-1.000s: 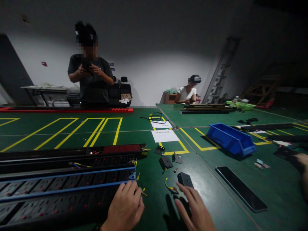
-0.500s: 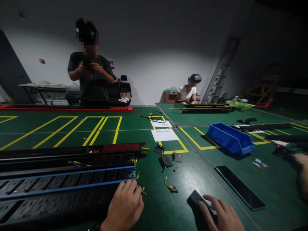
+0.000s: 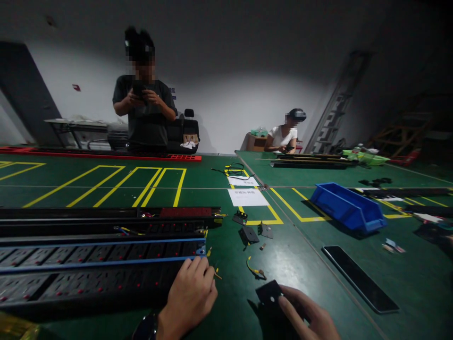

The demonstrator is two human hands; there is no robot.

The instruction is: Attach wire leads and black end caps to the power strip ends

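My left hand (image 3: 193,295), a watch on its wrist, is closed over the right end of the nearest black power strip (image 3: 116,285), which has red switches. A thin yellow wire (image 3: 218,274) pokes out beside my fingers. In my right hand (image 3: 306,311) is a black end plate (image 3: 269,295) with holes, tilted above the green table and pinched by thumb and fingers. A blue-edged power strip (image 3: 106,255) lies just beyond the near one. A yellow-green wire (image 3: 255,269) with a terminal lies past the plate, close to black brackets (image 3: 249,234).
A blue bin (image 3: 348,208) and a phone (image 3: 359,278) stand to the right. White paper labels (image 3: 247,197) lie amid yellow tape. Farther strips (image 3: 187,213) line the left. Two people (image 3: 146,111) are across the table, each holding a dark device.
My right hand has turned the end plate so its holed face shows, and moved it slightly left. My left hand stays at the strip's end. The view has shifted left a little.
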